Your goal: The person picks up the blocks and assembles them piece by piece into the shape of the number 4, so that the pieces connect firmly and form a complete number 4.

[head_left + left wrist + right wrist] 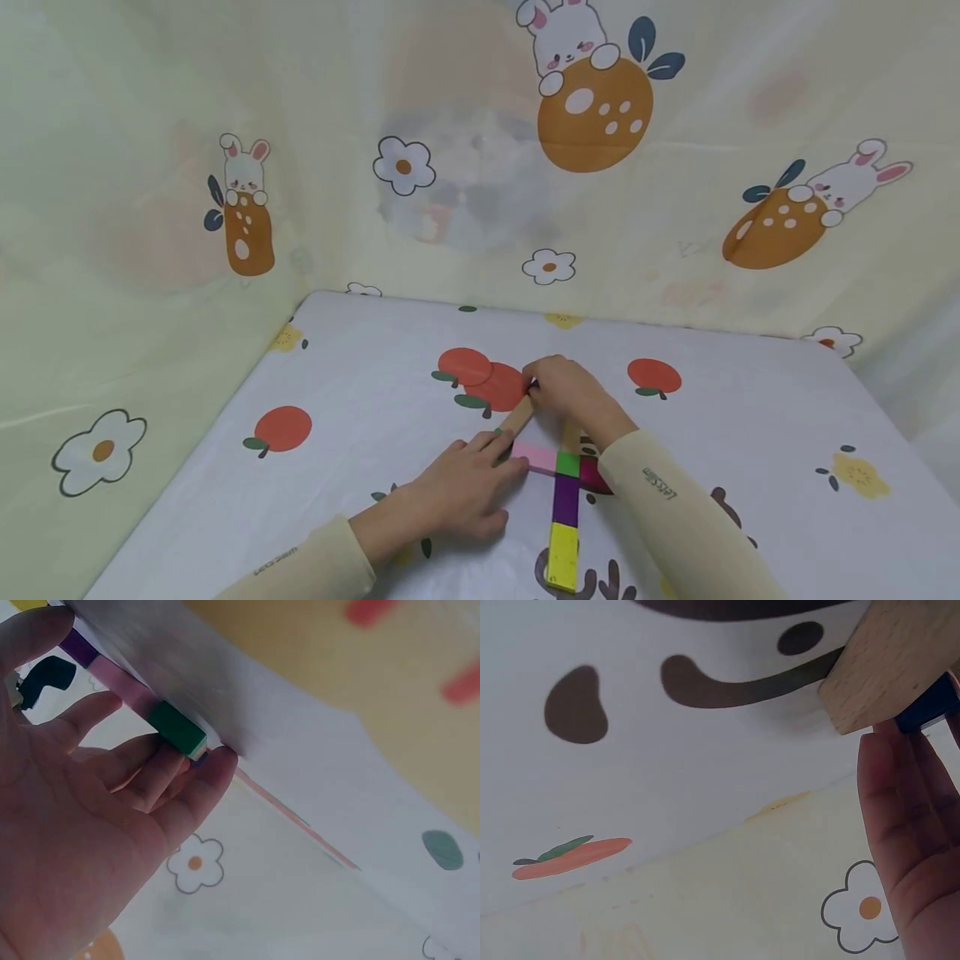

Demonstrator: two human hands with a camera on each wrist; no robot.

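Observation:
My left hand (pixel 468 483) lies palm down with its fingers stretched to the pink block (pixel 536 457) and the wooden block (pixel 517 415). In the left wrist view those fingers reach along a row with a green block (pixel 178 727) at its end. My right hand (pixel 566 393) bends over the far end of the wooden block. A dark blue block (pixel 930 705) sits at its fingertips, pinched and partly hidden, beside a wooden block (pixel 892 671). A bright green block (pixel 567 464) joins the pink, purple (pixel 566 500) and dark red (pixel 595 475) blocks.
A yellow block (pixel 563 557) ends the row nearest the person. Another wooden block (pixel 572 435) runs back from the green one, partly behind the right forearm. The table is covered with a white fruit-print cloth (pixel 360 375), and a cream printed curtain (pixel 457 67) rises behind it.

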